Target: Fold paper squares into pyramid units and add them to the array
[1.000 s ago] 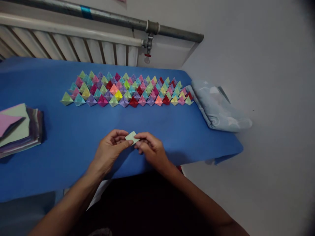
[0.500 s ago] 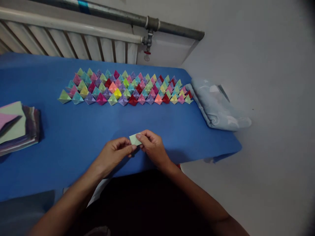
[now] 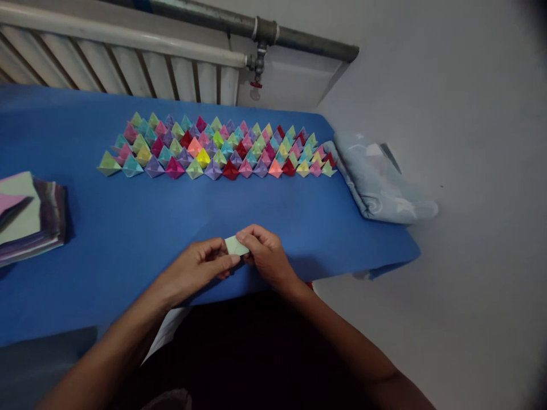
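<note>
1. A table (image 3: 128, 228) covered in smooth matte blue cloth is seen filling most of the view. A ribbed white radiator (image 3: 128, 68) and a grey metal pipe (image 3: 299, 45) are set behind it against the wall.
2. A soft, pale blue folded cloth (image 3: 380, 182) is laid over the table's right end, just beside the paper rows.
3. Rows of small folded paper shapes (image 3: 213, 148) are lined up at the far side: pointed, pyramid-like, crisp-edged, in green, teal, purple, pink, red, yellow and orange, packed so that neighbours touch.
4. A stack of flat paper sheets (image 3: 29, 219) is placed at the left edge; the top sheets are pale green and pink, with purple edges showing below.
5. The left hand (image 3: 200, 270) is held near the front edge of the table, thumb and fingers closed in a pinch on the left side of a paper piece.
6. The right hand (image 3: 265, 256) is curled tightly, fingertips pinched on the right side of the same piece.
7. The pale green paper piece (image 3: 235, 246) is held between both hands just above the blue cloth; it is small, flat and already folded to a compact block.
8. Judgement: a mid-fold step is in hand, a crease being pressed. The next move is judged to call for a firm pinch and edges kept aligned, as thin paper slips easily.
</note>
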Available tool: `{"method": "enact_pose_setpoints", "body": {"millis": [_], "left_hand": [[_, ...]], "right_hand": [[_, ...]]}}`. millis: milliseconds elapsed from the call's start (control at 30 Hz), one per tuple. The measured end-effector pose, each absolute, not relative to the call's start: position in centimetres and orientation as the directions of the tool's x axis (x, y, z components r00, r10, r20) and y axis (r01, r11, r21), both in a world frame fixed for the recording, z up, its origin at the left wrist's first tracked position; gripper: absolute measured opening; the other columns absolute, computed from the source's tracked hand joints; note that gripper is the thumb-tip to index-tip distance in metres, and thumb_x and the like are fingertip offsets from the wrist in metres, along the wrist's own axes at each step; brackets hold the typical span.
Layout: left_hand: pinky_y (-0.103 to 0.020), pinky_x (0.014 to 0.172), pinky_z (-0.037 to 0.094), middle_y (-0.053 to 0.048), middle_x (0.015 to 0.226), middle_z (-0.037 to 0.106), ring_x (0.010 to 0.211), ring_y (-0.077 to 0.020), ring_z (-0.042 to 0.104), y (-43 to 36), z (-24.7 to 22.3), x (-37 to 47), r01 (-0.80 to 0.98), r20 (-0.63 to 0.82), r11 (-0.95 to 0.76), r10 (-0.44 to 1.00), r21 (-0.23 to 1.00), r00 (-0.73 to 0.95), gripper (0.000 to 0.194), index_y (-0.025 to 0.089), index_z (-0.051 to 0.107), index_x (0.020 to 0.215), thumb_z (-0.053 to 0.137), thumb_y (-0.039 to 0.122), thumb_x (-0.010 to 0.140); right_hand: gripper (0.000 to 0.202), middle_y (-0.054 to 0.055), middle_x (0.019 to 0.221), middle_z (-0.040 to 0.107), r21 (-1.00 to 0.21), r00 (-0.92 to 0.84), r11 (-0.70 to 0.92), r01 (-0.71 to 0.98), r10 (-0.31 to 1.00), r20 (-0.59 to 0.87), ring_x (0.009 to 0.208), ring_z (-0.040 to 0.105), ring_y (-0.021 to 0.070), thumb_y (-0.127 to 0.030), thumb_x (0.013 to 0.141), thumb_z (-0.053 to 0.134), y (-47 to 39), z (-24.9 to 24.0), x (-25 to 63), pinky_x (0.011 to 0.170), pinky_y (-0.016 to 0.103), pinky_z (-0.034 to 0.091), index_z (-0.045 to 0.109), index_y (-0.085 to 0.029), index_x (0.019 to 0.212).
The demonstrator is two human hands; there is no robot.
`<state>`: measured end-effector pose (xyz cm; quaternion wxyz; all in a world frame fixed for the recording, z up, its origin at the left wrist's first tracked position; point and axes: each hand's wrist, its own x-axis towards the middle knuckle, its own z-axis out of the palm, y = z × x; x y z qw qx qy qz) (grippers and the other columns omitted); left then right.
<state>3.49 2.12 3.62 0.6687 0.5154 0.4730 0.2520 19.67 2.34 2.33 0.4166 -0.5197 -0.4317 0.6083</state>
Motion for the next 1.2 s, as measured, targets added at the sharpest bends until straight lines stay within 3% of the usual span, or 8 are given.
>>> {"method": "enact_pose_setpoints", "body": {"millis": [333, 500, 700, 900, 967, 1067, 1133, 1200], "left_hand": [[-0.027, 0.064, 0.042, 0.002, 0.061, 0.06, 0.059, -0.0109, 0.053, 1.7, 2.7, 3.5, 0.13, -0.361, 0.337, 0.854, 0.932, 0.375, 0.029, 0.018, 0.063, 0.067, 0.067, 0.045, 0.077], [-0.027, 0.064, 0.046, 0.002, 0.06, 0.06, 0.059, -0.0122, 0.056, 2.2, 3.6, 3.3, 0.122, -0.372, 0.352, 0.857, 0.928, 0.357, 0.027, 0.019, 0.061, 0.064, 0.068, 0.044, 0.074], [-0.026, 0.06, 0.043, 0.002, 0.055, 0.058, 0.055, -0.0107, 0.053, 1.9, 3.4, 3.2, 0.142, -0.35, 0.321, 0.869, 0.937, 0.349, 0.031, 0.019, 0.058, 0.061, 0.066, 0.045, 0.075], [-0.025, 0.056, 0.047, 0.002, 0.06, 0.061, 0.054, -0.0102, 0.055, 2.3, 3.5, 2.9, 0.21, -0.433, 0.383, 0.846, 0.9, 0.312, 0.029, 0.018, 0.061, 0.066, 0.068, 0.046, 0.069], [-0.022, 0.049, 0.044, 0.002, 0.058, 0.059, 0.049, -0.0087, 0.051, 2.5, 3.4, 2.9, 0.257, -0.468, 0.406, 0.842, 0.877, 0.268, 0.029, 0.018, 0.059, 0.063, 0.066, 0.045, 0.069], [-0.02, 0.039, 0.037, 0.003, 0.053, 0.054, 0.042, -0.0082, 0.046, 2.5, 2.9, 3.1, 0.3, -0.496, 0.43, 0.847, 0.851, 0.192, 0.027, 0.019, 0.056, 0.062, 0.064, 0.044, 0.07], [-0.02, 0.035, 0.033, 0.005, 0.048, 0.049, 0.039, -0.0085, 0.043, 2.4, 2.6, 3.2, 0.332, -0.497, 0.428, 0.853, 0.841, 0.158, 0.026, 0.019, 0.056, 0.062, 0.064, 0.042, 0.071], [-0.02, 0.034, 0.032, 0.006, 0.043, 0.045, 0.036, -0.0087, 0.041, 2.4, 2.5, 3.3, 0.386, -0.504, 0.419, 0.851, 0.822, 0.15, 0.025, 0.02, 0.055, 0.061, 0.063, 0.04, 0.073]], "right_hand": [[0.024, -0.007, 0.058, 0.048, -0.974, -0.209, -0.221, 0.058, 0.951, -0.228, 0.054, 0.04, 0.0077, -0.04, 0.079, 0.06, 2.3, 2.3, 20.0, 0.054, 0.023, 0.033, 0.054, -0.02, 0.067], [0.024, -0.008, 0.054, 0.045, -0.955, -0.279, -0.297, 0.002, 0.917, -0.286, 0.049, 0.036, 0.0065, -0.041, 0.078, 0.062, 2.4, 2.7, 20.0, 0.05, 0.022, 0.029, 0.055, -0.02, 0.068], [0.016, -0.006, 0.06, 0.053, -0.938, -0.289, -0.338, -0.076, 0.908, -0.304, 0.052, 0.042, 0.0063, -0.034, 0.076, 0.063, 2.2, 2.7, 19.9, 0.049, 0.02, 0.031, 0.059, -0.019, 0.075], [0.015, -0.007, 0.059, 0.051, -0.941, -0.324, -0.333, 0.052, 0.886, -0.332, 0.051, 0.043, 0.0073, -0.033, 0.076, 0.064, 2.9, 2.0, 20.0, 0.051, 0.022, 0.035, 0.059, -0.019, 0.081], [0.017, -0.007, 0.063, 0.054, -0.966, -0.247, -0.227, 0.121, 0.936, -0.251, 0.057, 0.05, 0.0093, -0.031, 0.078, 0.065, 2.9, 1.7, 20.2, 0.057, 0.023, 0.04, 0.06, -0.02, 0.089], [0.008, -0.001, 0.078, 0.063, -0.936, -0.167, 0.102, 0.336, 0.985, 0.048, 0.075, 0.058, 0.0131, -0.027, 0.086, 0.058, 2.4, 1.1, 20.7, 0.072, 0.027, 0.045, 0.062, -0.021, 0.089], [0.013, 0.003, 0.088, 0.068, -0.828, -0.268, 0.319, 0.461, 0.94, 0.213, 0.084, 0.061, 0.0152, -0.023, 0.091, 0.052, 1.9, 0.8, 21.1, 0.081, 0.03, 0.044, 0.064, -0.021, 0.087], [0.017, 0.005, 0.094, 0.072, -0.722, -0.421, 0.466, 0.511, 0.868, 0.263, 0.089, 0.062, 0.0164, -0.018, 0.093, 0.048, 1.6, 0.6, 21.3, 0.085, 0.033, 0.043, 0.066, -0.02, 0.093]]}}
